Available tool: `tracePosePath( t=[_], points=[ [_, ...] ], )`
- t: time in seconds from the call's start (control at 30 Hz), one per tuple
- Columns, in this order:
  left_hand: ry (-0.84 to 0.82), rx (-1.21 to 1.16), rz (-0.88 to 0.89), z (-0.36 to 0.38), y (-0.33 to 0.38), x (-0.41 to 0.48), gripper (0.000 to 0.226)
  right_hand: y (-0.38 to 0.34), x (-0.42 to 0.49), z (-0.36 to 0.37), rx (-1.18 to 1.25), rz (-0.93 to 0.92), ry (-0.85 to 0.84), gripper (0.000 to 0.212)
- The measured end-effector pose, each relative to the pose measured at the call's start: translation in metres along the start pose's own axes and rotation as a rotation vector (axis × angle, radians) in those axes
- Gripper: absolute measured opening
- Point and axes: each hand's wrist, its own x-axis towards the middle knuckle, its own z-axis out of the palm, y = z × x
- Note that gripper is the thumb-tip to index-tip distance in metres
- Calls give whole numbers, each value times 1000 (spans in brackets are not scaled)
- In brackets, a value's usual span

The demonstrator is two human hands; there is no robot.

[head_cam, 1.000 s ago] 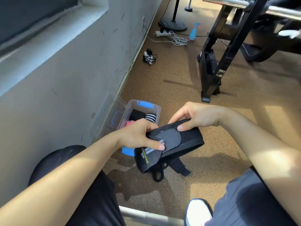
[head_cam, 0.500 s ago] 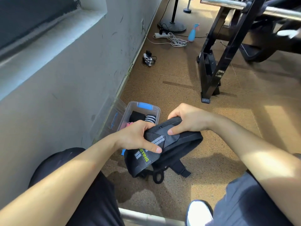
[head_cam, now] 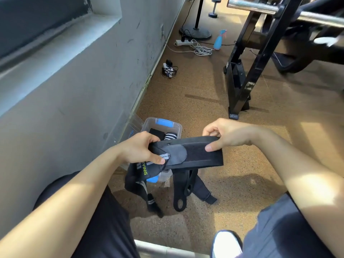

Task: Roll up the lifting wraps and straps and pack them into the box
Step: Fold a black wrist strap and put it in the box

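A black lifting wrap (head_cam: pixel 195 155) with a grey pad and green lettering is stretched flat between both hands, above the floor. My left hand (head_cam: pixel 141 148) pinches its left end, thumb on top. My right hand (head_cam: pixel 225 135) pinches its right end. Loose black tails and a looped strap (head_cam: pixel 181 194) hang below it. Behind the wrap, a clear plastic box (head_cam: pixel 176 127) with blue latches sits on the floor by the wall, holding a black roll and a black-and-white striped roll (head_cam: pixel 170 135).
A grey wall (head_cam: pixel 74 101) runs along the left. A black rack leg (head_cam: pixel 240 90) with a steel barbell stands at the right. A power strip with cables (head_cam: pixel 193 46), a blue spray bottle (head_cam: pixel 218 40) and a fan base lie farther back. My knees and a white shoe (head_cam: pixel 226 244) are below.
My hands have moved apart and pulled the folded wrap out straight. The left end has unrolled, and more of its tails now hang down toward the floor.
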Motion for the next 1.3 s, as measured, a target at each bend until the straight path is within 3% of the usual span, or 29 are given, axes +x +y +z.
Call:
tracePosePath(
  t=[0.07,0.13,0.27,0.37,0.43,0.5,0.6,0.67,0.77,0.87,0.97,1.07,1.17,1.3],
  points=[
    [0,6,-19,0,1,0,46,-6,2,4,118,-61,50,18],
    [-4,-163,26,2,7,-2,49,-14,5,11,209,-124,90,20],
    [16,-458,159,12,25,-1,28,-23,16,30,286,-170,146,18],
    [125,-637,153,14,26,0,11,-17,18,27,235,-52,6,20],
    [263,-823,91,6,24,0,14,-6,14,21,145,48,-120,24],
    [435,-844,40,-5,21,1,19,6,11,15,97,89,-149,25],
    [531,-676,3,-9,14,3,10,10,14,10,132,31,18,21],
    [485,-596,37,-7,11,3,11,8,16,9,253,-37,125,19],
    [288,-484,65,2,16,1,20,2,17,12,382,-141,209,20],
    [157,-463,33,13,19,4,54,-5,19,18,449,-210,229,19],
    [81,-417,142,23,22,6,83,-10,19,25,484,-239,191,18],
    [83,-455,194,30,28,6,50,-13,20,30,471,-212,171,12],
    [241,-413,165,29,26,9,9,-14,22,30,460,-169,200,7],
    [383,-527,98,26,21,11,11,-6,24,28,375,-73,116,34]
  ],
)
